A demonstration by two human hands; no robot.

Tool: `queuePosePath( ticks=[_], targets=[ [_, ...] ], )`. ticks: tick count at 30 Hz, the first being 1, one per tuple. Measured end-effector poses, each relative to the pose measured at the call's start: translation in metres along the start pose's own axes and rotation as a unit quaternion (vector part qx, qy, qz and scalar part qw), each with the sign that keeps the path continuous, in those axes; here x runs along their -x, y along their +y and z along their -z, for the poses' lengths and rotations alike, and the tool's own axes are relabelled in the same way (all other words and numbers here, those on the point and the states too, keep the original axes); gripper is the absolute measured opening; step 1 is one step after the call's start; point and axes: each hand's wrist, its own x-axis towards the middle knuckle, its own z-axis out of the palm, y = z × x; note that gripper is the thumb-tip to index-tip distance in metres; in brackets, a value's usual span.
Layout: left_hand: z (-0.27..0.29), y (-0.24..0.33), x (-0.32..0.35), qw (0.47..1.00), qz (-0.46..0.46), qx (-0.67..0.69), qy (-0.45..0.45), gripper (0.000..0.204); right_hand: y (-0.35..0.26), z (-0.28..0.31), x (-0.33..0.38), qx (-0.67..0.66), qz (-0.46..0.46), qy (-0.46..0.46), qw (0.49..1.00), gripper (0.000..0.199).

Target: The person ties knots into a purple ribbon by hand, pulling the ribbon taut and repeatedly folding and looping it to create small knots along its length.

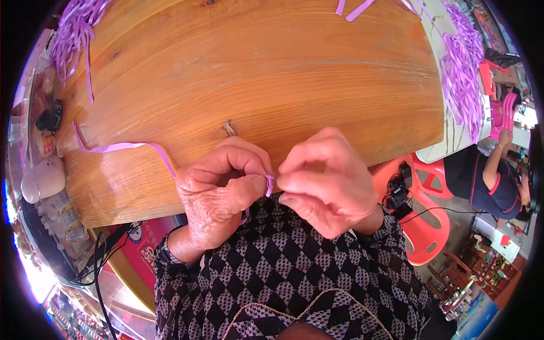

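Note:
My left hand [218, 192] and my right hand [326, 181] meet close together just over the near edge of a wooden table [255, 73]. Between their fingertips they pinch a narrow purple ribbon [270, 184]. From my left hand the ribbon runs left across the wood as a long strand [122, 147] toward the table's left edge. A short bit of it hangs below my left palm. Both hands have their fingers curled tight on the ribbon. My sleeves are black and white with a diamond pattern.
A bundle of purple ribbons [73, 31] lies at the table's far left corner, another heap of ribbons [462, 79] on a white surface to the right. A red plastic chair [422, 221] stands at the right. A seated person in dark clothes [490, 181] is beyond it.

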Motion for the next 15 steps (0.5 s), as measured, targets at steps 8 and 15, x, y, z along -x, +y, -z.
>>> queuePosePath(
  ticks=[8, 15],
  targets=[
    [-0.0017, 0.0018, 0.0010, 0.999, 0.012, -0.028, 0.020, 0.006, 0.0064, -0.0061, -0.0028, -0.046, -0.002, 0.003, 0.999, 0.028],
    [-0.0025, 0.0020, 0.0000, 1.000, -0.005, -0.020, 0.022, 0.006, 0.0066, -0.0047, 0.0001, -0.084, -0.039, 0.011, 0.996, 0.028]
  ],
)
